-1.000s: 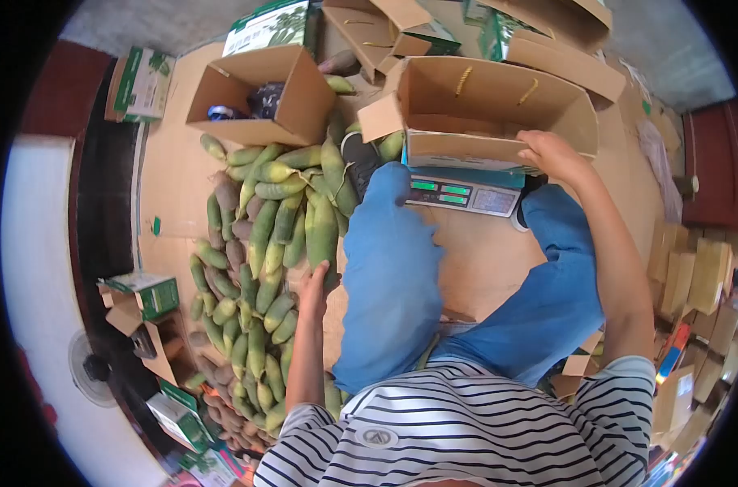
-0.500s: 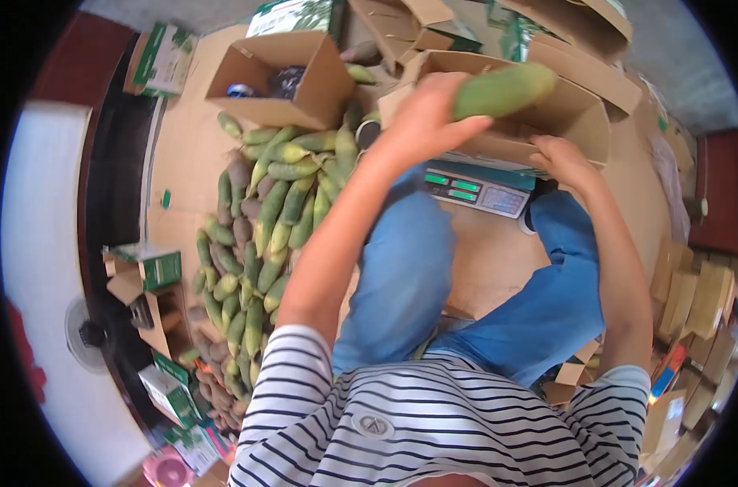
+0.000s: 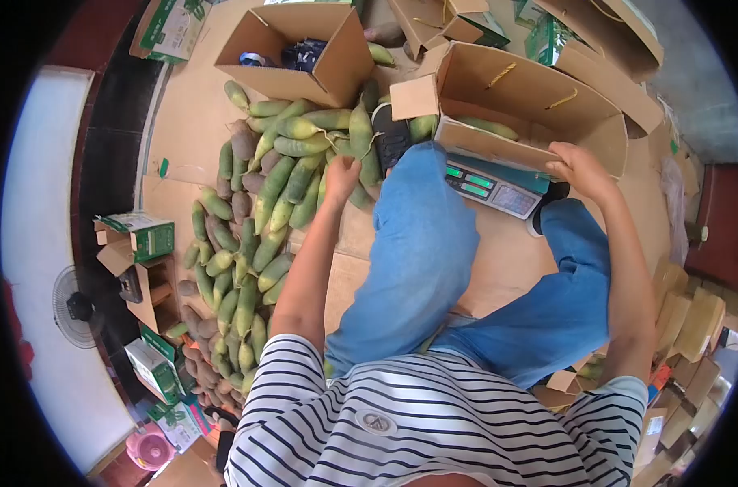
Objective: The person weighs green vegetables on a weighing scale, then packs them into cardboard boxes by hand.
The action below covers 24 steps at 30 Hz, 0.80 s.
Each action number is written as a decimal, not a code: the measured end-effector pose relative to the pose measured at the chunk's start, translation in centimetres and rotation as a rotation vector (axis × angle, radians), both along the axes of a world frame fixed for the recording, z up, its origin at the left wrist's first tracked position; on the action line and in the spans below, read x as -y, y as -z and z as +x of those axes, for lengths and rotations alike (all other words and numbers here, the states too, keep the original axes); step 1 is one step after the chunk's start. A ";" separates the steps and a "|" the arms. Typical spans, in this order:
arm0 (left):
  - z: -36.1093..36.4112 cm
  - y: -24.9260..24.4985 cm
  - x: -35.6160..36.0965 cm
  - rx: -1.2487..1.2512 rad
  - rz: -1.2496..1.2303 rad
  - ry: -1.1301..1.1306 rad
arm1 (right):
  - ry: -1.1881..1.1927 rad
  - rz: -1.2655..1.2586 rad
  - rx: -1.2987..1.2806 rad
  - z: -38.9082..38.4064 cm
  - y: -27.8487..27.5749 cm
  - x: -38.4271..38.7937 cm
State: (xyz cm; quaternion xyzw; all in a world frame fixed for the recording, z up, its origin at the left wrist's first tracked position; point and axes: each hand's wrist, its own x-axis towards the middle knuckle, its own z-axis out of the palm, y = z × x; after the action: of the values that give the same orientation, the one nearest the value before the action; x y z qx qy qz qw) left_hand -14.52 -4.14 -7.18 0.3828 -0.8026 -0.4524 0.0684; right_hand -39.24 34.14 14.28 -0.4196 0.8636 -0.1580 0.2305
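Observation:
My left hand (image 3: 342,177) is over the right side of a pile of green radishes (image 3: 273,193). Its fingers are bunched together against the radishes, and what lies between them is hidden. With my right hand (image 3: 578,169) I grip the near wall of an open cardboard box (image 3: 608,134). Inside that box lies a green radish (image 3: 489,127). The box rests on a digital scale (image 3: 499,193) with lit green displays, in front of my legs.
Another open carton (image 3: 345,65) with dark items inside stands behind the pile. Brown roundish roots (image 3: 209,369) lie at the pile's near end. A fan (image 3: 78,307) stands at the left, and stacked flat cartons (image 3: 698,325) are at the right.
My left hand has moved left and down from above the box to the pile, and the radish it held is out of it. A radish now shows inside the box. My right hand stays on the box.

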 end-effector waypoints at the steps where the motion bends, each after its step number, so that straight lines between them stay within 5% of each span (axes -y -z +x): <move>1: 0.5 1.1 -0.7 0.030 0.030 -0.033 | 0.009 -0.002 0.010 0.1 0.1 0.0; 8: -0.3 6.3 -3.0 0.161 0.269 -0.225 | 0.065 0.142 0.050 0.3 -0.9 1.0; 13: -0.8 5.0 -3.1 0.104 0.635 -0.318 | 0.032 0.030 -0.009 0.1 0.5 0.2; 17: -0.7 1.3 -3.6 -0.085 0.559 -0.324 | -0.017 -0.001 -0.045 -0.3 0.8 -0.2; 19: 1.1 2.8 -2.1 -0.143 0.963 -0.386 | 0.000 0.019 -0.059 -0.1 0.5 -0.3; 21: 3.1 -2.2 -3.5 -0.177 0.961 -0.436 | 0.017 0.032 -0.054 -0.1 0.7 -0.4; 24: 6.2 -7.6 -4.6 -0.099 0.626 -0.331 | 0.015 0.049 -0.051 -0.1 0.7 -0.5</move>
State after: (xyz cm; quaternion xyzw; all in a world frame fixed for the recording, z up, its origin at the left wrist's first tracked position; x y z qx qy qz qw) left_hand -8.30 0.46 0.41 0.4877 -0.5477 -0.6773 0.0588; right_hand -39.34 34.64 13.58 -0.4114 0.8759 -0.1279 0.2171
